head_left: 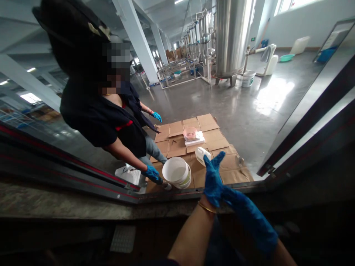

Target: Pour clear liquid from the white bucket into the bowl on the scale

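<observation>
Left hand raised, fingers spread in a V and gripping nothing, a worker wears a blue left glove above the sill of an opening. The glove points away from its wearer, its long axis running from the bare, braceleted wrist up toward the spread fingertips. The right hand meets it at the heel of the palm; the longer right glove slants from the forearm at lower right up to the left. The right fingertips are obscured, and whether they pinch the left glove cannot be told.

The raised hand covers part of a white jug. Both forearms are cut off at the bottom edge, where the foreground is dark and hard to read.

Beyond the sill, flattened cardboard bears the jug, a white bucket and a pink basin. A co-worker in blue gloves leans in at left. Behind, a steel tank stands on a glossy gray floor.
</observation>
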